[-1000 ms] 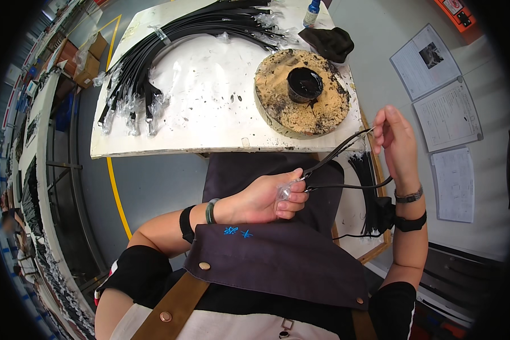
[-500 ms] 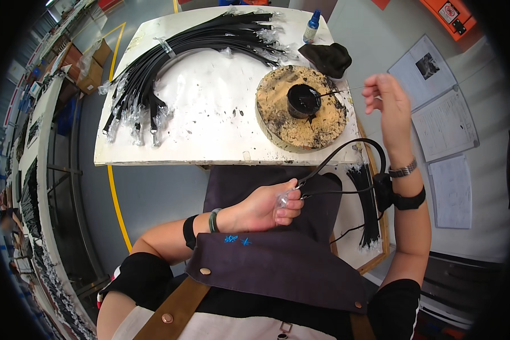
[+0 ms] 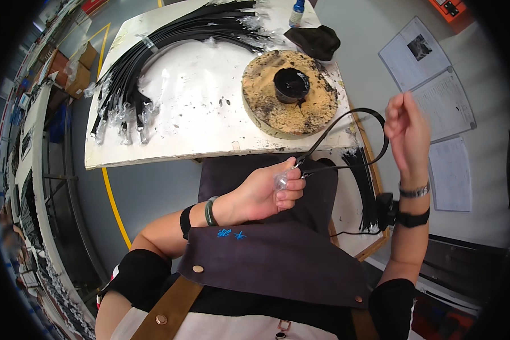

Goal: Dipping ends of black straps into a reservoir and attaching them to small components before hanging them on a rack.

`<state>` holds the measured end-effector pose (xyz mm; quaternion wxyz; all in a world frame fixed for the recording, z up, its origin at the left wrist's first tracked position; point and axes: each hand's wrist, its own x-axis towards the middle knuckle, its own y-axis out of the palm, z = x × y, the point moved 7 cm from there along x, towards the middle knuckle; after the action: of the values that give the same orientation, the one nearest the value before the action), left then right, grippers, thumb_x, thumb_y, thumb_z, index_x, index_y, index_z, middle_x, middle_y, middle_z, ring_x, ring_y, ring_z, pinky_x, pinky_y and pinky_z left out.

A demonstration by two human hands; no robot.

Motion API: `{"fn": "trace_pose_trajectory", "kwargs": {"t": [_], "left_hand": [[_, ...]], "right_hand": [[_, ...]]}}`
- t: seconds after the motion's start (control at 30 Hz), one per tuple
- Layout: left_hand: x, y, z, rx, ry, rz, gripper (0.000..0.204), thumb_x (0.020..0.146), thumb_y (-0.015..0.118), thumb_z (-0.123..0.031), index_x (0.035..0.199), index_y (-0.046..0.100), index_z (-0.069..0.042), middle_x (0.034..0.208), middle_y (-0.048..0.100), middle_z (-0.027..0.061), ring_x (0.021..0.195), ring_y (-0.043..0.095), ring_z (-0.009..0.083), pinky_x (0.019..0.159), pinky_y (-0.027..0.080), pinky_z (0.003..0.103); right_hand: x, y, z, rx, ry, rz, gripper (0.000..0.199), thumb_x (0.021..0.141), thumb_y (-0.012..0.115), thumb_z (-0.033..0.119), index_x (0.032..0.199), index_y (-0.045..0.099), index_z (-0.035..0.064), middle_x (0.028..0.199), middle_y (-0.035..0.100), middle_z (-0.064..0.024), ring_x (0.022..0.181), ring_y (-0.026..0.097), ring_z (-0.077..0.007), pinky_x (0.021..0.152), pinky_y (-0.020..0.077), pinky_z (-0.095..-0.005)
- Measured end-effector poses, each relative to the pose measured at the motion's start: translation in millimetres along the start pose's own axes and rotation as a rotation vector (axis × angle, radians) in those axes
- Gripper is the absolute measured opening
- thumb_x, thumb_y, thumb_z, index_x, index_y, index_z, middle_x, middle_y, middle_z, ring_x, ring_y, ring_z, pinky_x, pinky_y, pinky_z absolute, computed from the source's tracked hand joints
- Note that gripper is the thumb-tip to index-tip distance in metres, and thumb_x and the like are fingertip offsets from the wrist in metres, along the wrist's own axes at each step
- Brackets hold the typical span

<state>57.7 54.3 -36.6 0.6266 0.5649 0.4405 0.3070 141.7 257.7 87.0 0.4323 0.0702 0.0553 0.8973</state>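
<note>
Right hand [image 3: 407, 136]: had drawn back since the earlier frame, from near the black pot [image 3: 292, 85] to the right bend of the strap [image 3: 345, 167]. Its fingers were bunched, tips close together; I could not tell whether they pinched anything.
Left hand [image 3: 269, 192]: stayed closed on the strap's ends, with clear plastic wrap [image 3: 281, 181] and metal fittings [image 3: 300, 163] showing at the fingers.
Strap: formed an open loop reaching right from my left fist, held up in front of the near right part of the table [image 3: 181, 119]. Its bend sat just beside my right hand; contact uncertain.
Pot: stood on the round block [image 3: 266, 116], far of both hands, dark inside.
Step, my judgement: left held the loop out while right attended to its edge.
Next move, my judgement: called for a steady left grip, the loop kept open and off my forearm, and a light right touch.
Straps aside: one bundle [image 3: 147, 62] lay on the table's far left, another batch [image 3: 368, 198] in the tray [image 3: 374, 248] at right.
Hard to see: strap ends were hidden in my left fist; no thin rod could be made out at my right fingertips, though one showed earlier; bottle [image 3: 296, 14] cut off at the far edge.
</note>
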Motion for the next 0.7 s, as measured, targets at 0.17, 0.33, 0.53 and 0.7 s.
{"fn": "trace_pose_trajectory", "kwargs": {"t": [0.17, 0.33, 0.53, 0.7], "left_hand": [[5.5, 7.7, 2.6, -0.052, -0.006, 0.039, 0.038, 0.098, 0.03, -0.033, 0.066, 0.036, -0.012, 0.065, 0.035, -0.002, 0.052, 0.031, 0.0085, 0.046, 0.027, 0.022], [6.3, 8.9, 6.0, -0.069, -0.004, 0.052, 0.036, 0.097, 0.033, -0.035, 0.069, 0.038, -0.013, 0.065, 0.035, -0.0031, 0.051, 0.03, 0.0082, 0.046, 0.026, 0.022], [6.0, 10.8, 7.3, -0.085, -0.015, 0.055, 0.039, 0.098, 0.029, -0.033, 0.066, 0.036, -0.011, 0.065, 0.035, -0.0013, 0.053, 0.03, 0.0091, 0.046, 0.028, 0.022], [5.0, 10.9, 7.0, -0.082, -0.013, 0.061, 0.04, 0.098, 0.029, -0.034, 0.066, 0.036, -0.011, 0.065, 0.035, -0.0013, 0.053, 0.03, 0.0091, 0.046, 0.028, 0.022]], "right_hand": [[-45.4, -1.6, -7.7, -0.093, 0.03, -0.031, 0.031, 0.095, 0.04, 0.029, 0.081, 0.053, 0.0037, 0.065, 0.051, -0.0022, 0.054, 0.046, -0.006, 0.042, 0.039, -0.0195], [-60.0, -11.7, -12.9, -0.097, 0.01, -0.116, 0.031, 0.096, 0.038, 0.027, 0.081, 0.052, 0.0034, 0.065, 0.051, -0.0026, 0.052, 0.046, -0.0061, 0.042, 0.0397, -0.019], [-65.2, -10.5, -19.7, -0.08, 0.03, -0.114, 0.031, 0.096, 0.037, 0.027, 0.081, 0.052, 0.0031, 0.065, 0.051, -0.003, 0.053, 0.046, -0.0058, 0.042, 0.0401, -0.0191], [-66.3, -9.2, -23.6, -0.094, 0.016, -0.09, 0.032, 0.096, 0.037, 0.027, 0.081, 0.052, 0.0031, 0.065, 0.052, -0.0033, 0.053, 0.047, -0.0059, 0.042, 0.0406, -0.0192]]}}
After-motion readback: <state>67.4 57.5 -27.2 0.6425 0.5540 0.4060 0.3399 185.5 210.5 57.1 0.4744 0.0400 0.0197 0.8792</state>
